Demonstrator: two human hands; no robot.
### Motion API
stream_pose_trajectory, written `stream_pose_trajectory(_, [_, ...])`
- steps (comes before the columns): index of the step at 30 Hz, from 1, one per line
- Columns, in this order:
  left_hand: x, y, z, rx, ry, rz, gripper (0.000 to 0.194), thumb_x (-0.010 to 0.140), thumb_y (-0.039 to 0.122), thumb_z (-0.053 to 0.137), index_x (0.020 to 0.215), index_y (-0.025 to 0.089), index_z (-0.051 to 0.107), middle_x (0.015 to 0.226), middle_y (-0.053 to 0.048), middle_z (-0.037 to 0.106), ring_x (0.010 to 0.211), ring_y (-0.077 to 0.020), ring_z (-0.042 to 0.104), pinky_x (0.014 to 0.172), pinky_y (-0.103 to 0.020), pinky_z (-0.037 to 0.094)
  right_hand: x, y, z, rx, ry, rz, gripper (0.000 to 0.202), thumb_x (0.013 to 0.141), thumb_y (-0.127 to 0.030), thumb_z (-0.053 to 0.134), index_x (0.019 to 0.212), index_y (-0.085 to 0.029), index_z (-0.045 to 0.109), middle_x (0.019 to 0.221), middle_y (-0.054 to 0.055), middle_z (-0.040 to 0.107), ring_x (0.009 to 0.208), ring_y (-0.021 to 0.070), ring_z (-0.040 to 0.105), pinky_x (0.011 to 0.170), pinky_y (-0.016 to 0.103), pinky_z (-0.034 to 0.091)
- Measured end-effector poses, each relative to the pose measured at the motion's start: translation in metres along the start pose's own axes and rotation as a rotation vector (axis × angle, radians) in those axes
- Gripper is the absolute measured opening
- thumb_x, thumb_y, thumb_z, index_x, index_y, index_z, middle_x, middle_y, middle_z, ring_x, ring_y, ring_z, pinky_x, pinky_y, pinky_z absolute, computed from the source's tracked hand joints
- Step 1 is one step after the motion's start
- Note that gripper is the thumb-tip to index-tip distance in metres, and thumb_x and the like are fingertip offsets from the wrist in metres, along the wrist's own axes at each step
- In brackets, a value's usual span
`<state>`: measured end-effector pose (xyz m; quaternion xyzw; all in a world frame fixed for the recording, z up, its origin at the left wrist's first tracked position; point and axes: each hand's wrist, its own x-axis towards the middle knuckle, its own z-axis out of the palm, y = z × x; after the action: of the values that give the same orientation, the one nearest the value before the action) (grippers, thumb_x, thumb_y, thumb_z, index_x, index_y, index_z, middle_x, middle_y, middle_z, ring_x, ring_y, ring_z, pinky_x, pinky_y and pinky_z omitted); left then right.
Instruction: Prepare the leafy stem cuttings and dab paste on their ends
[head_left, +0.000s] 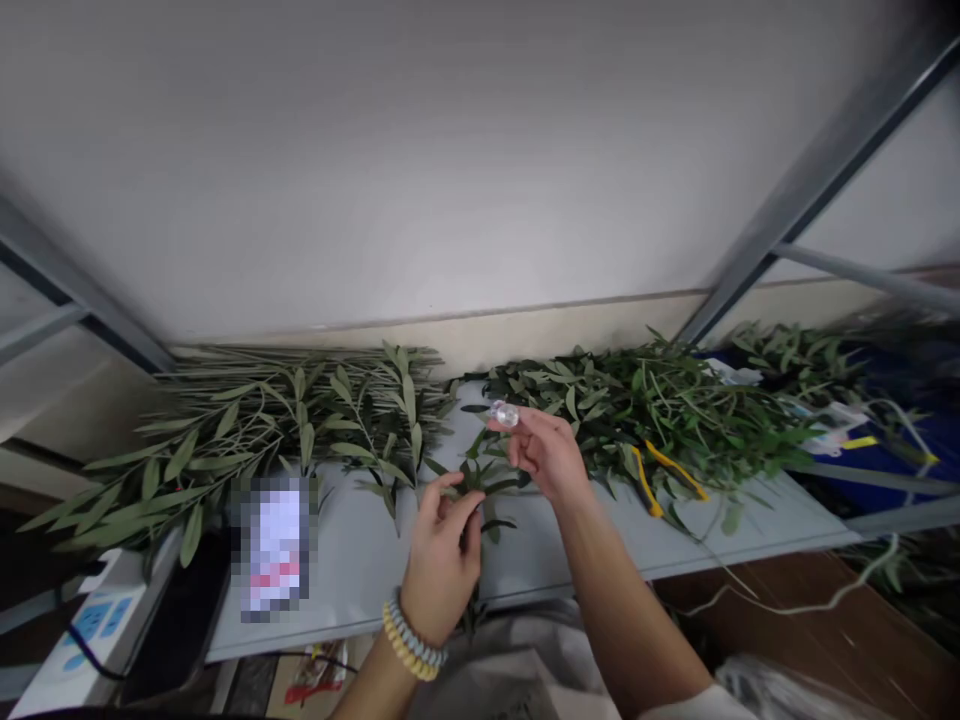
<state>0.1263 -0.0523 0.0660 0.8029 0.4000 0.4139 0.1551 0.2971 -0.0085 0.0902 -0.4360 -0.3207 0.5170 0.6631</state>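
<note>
My left hand (444, 548), with a beaded bracelet on the wrist, is closed in a pinch at a small leafy green sprig (474, 482). Narrow leaves fan out above and to the right of its fingertips. To the right and a little higher, my right hand (549, 455) is closed with its fingers curled. At its fingertips sits a small clear, shiny plastic-looking piece (504, 413), whose exact kind I cannot make out. The two hands are apart. Cut leafy stems lie behind them on the grey shelf (360, 590).
Long leafy branches (247, 430) are piled on the left, and a green leafy heap (675, 400) on the right. Yellow-handled pliers (656, 480) lie by that heap. A blurred-out screen (276, 550), a dark phone-like slab (176, 620) and metal frame posts (817, 180) stand around.
</note>
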Motion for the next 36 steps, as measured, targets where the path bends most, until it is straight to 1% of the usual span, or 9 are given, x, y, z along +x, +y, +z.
stream_pose_trajectory(2, [0.001,0.002,0.001,-0.005,-0.015,0.021,0.027,0.081,0.005,0.048,0.098,0.02,0.062,0.114,-0.011,0.048,0.082,-0.0137,0.059,0.076,-0.031,0.054,-0.007,0.005,0.008,0.032,0.099,-0.008,0.035,0.067,-0.045,0.067,0.082,-0.014,0.068,0.056,0.002,0.063,0.034,0.0071,0.043,0.03,0.017,0.015])
stream_pose_trajectory(5, [0.0,0.003,0.003,-0.031,-0.032,0.028,0.03,0.08,0.002,0.048,0.097,0.021,0.064,0.116,-0.01,0.047,0.084,-0.0135,0.058,0.077,-0.031,0.053,-0.012,0.011,0.015,0.036,0.184,-0.027,0.03,0.062,-0.039,0.075,0.079,-0.016,0.068,0.046,-0.004,0.054,0.035,0.0058,0.04,0.033,0.016,0.02])
stream_pose_trajectory(9, [-0.002,0.003,0.005,-0.055,-0.024,0.023,0.031,0.078,0.001,0.049,0.094,0.021,0.066,0.119,-0.01,0.048,0.083,-0.0139,0.058,0.077,-0.031,0.053,-0.019,0.013,0.014,-0.054,0.192,-0.165,0.024,0.061,-0.032,0.077,0.077,-0.018,0.066,0.055,-0.003,0.059,0.042,0.0074,0.046,0.038,0.019,0.031])
stream_pose_trajectory(12, [-0.002,0.005,0.007,-0.083,-0.028,0.031,0.032,0.077,0.0,0.049,0.091,0.021,0.067,0.119,-0.01,0.05,0.085,-0.0144,0.059,0.078,-0.032,0.053,-0.027,0.01,0.013,-0.167,0.196,-0.304,0.019,0.065,-0.03,0.075,0.078,-0.019,0.066,0.063,-0.001,0.063,0.052,0.0097,0.051,0.049,0.023,0.041])
stream_pose_trajectory(15, [-0.002,0.008,0.01,-0.1,-0.056,0.039,0.032,0.076,0.0,0.049,0.091,0.022,0.067,0.119,-0.01,0.051,0.087,-0.0149,0.059,0.079,-0.032,0.053,-0.035,0.007,0.015,-0.225,0.188,-0.365,0.017,0.068,-0.029,0.073,0.081,-0.02,0.066,0.074,0.001,0.066,0.062,0.0125,0.055,0.059,0.026,0.046])
stream_pose_trajectory(19, [-0.002,0.01,0.011,-0.118,-0.069,0.043,0.032,0.076,0.0,0.049,0.091,0.022,0.067,0.118,-0.009,0.051,0.087,-0.0149,0.059,0.079,-0.031,0.053,-0.041,0.005,0.017,-0.237,0.161,-0.334,0.016,0.067,-0.027,0.073,0.079,-0.021,0.065,0.069,0.0,0.066,0.058,0.0124,0.055,0.055,0.026,0.044])
stream_pose_trajectory(24, [0.0,0.012,0.01,-0.149,-0.061,0.035,0.032,0.077,0.0,0.049,0.091,0.022,0.067,0.115,-0.008,0.053,0.089,-0.0151,0.059,0.082,-0.03,0.052,-0.042,0.015,0.013,-0.203,0.22,-0.273,0.017,0.064,-0.028,0.074,0.074,-0.019,0.063,0.063,-0.001,0.063,0.052,0.0102,0.051,0.05,0.023,0.041])
stream_pose_trajectory(29, [0.005,0.02,0.006,-0.146,-0.047,0.029,0.034,0.076,-0.002,0.048,0.09,0.022,0.067,0.114,-0.008,0.054,0.089,-0.0144,0.06,0.082,-0.029,0.052,-0.042,0.026,0.011,-0.045,0.312,-0.219,0.022,0.066,-0.032,0.072,0.078,-0.019,0.059,0.062,-0.002,0.059,0.051,0.0101,0.051,0.048,0.022,0.042])
stream_pose_trajectory(36, [0.011,0.03,0.005,-0.124,0.024,0.059,0.034,0.075,-0.003,0.048,0.088,0.021,0.068,0.11,-0.008,0.057,0.088,-0.0152,0.062,0.082,-0.029,0.053,-0.047,0.014,0.021,0.129,0.318,-0.163,0.027,0.06,-0.03,0.077,0.076,-0.019,0.059,0.058,-0.005,0.057,0.048,0.0087,0.049,0.045,0.021,0.044])
